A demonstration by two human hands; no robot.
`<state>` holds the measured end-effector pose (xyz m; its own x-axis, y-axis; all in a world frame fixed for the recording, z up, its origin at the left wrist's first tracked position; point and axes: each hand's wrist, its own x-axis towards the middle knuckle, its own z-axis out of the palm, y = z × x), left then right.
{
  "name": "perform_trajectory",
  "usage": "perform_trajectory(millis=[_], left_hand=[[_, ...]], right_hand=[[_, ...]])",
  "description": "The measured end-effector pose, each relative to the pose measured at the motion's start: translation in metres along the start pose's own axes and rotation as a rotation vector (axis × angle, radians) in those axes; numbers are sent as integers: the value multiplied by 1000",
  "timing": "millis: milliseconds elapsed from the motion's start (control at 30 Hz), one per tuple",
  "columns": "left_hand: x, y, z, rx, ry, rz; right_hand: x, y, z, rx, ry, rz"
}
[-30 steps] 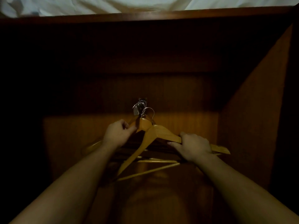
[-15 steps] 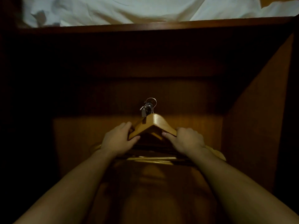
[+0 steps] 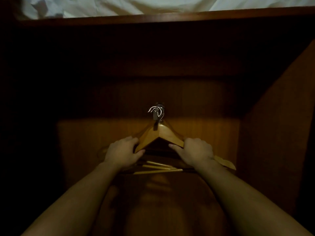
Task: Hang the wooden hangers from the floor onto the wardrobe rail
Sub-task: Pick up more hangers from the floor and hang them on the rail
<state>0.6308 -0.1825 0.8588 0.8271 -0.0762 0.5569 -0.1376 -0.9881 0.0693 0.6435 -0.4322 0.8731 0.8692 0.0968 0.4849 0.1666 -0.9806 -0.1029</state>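
Evidently we hold the bundle of wooden hangers by its two shoulders, one hand to each slope, so that the stack keeps square and the wire hooks stay gathered at the peak. Our left hand wraps the left arm of the front hanger, fingers over the top edge and thumb beneath; our right hand does the same on the right arm, forefinger stretched along the underside. Both are closed on the wood — neither is spread or free.

We judge this two-handed grip a way of steadying several hangers at once, since a single hand at the middle would let them fan apart. Even so, the lower crossbars splay a little below our wrists, and one hanger tip sticks out past the right wrist.

As for the hangers themselves, they are pale honey-coloured wood with a smooth sheen, sharply angled at the neck, their metal hooks bright and bunched together. They sit up off the floor, in front of the wardrobe's back panel, lit from above. We cannot make out the rail in this dimness, nor whether any hook is on it. White bedding shows beyond the top edge.
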Motion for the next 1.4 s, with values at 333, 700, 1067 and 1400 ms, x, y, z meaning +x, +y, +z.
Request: perform_trajectory(millis=[333,700,1067,1400], left_hand=[[-2,6,7,11,37,-89],[-32,-10,-24,-9,15,-169],[-95,-41,-86,16,-67,-230],[-213,-71,-149,198,-68,-530]], right_hand=[[-16,-1,-6,-8,28,-17],[-41,-29,-25,-18,49,-15],[-71,-109,-45,13,-92,-171],[-116,-216,-46,140,-235,-535]])
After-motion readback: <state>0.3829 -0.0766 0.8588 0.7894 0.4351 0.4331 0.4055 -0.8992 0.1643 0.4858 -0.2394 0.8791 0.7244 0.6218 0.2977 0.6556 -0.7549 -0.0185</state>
